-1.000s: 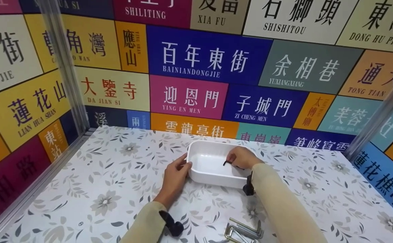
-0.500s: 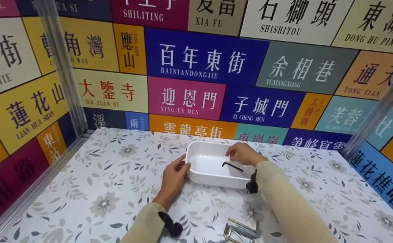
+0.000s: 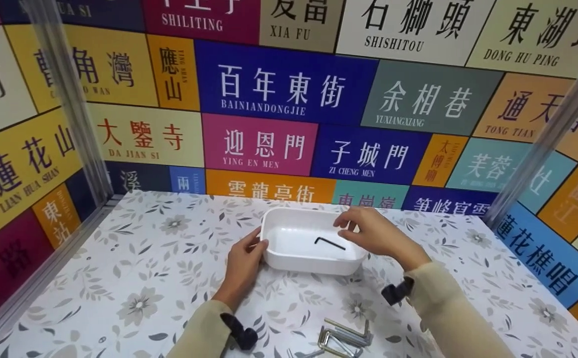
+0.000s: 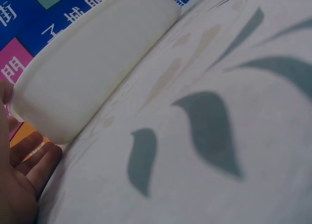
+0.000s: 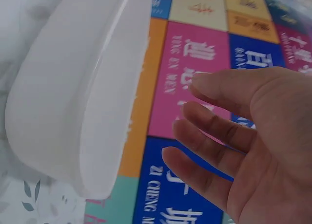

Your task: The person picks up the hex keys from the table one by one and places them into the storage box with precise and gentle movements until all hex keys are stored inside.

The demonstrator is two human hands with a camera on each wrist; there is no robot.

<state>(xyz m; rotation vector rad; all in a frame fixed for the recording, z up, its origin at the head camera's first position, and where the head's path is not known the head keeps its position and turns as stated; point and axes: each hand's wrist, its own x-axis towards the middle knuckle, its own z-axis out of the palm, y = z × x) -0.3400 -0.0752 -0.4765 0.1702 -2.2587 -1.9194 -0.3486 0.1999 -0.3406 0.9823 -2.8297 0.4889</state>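
A white plastic tray [image 3: 313,266] with rounded corners stands on the table. Inside it lies a black hex key [image 3: 331,242], its short leg toward the left. My left hand [image 3: 243,263] rests against the tray's left end; in the left wrist view its fingers [image 4: 44,165] touch the outer wall near the bottom. Over the tray's right side hovers my right hand [image 3: 368,231], holding nothing. Its fingers are loosely bent and apart from the tray in the right wrist view. Several silver and brass-toned hex keys [image 3: 346,338] lie in a pile nearer to me.
A white tablecloth with grey leaves and flowers [image 3: 139,306] covers the table. Behind it rises a wall of coloured street-name panels [image 3: 284,82]. Metal posts [image 3: 77,109] stand at the left and right corners. Each sleeve carries a black strap clip [image 3: 397,291].
My right hand has let go of the black hex key, which now lies in the tray. That hand has lifted and drawn back to the right. The left hand stays at the tray.
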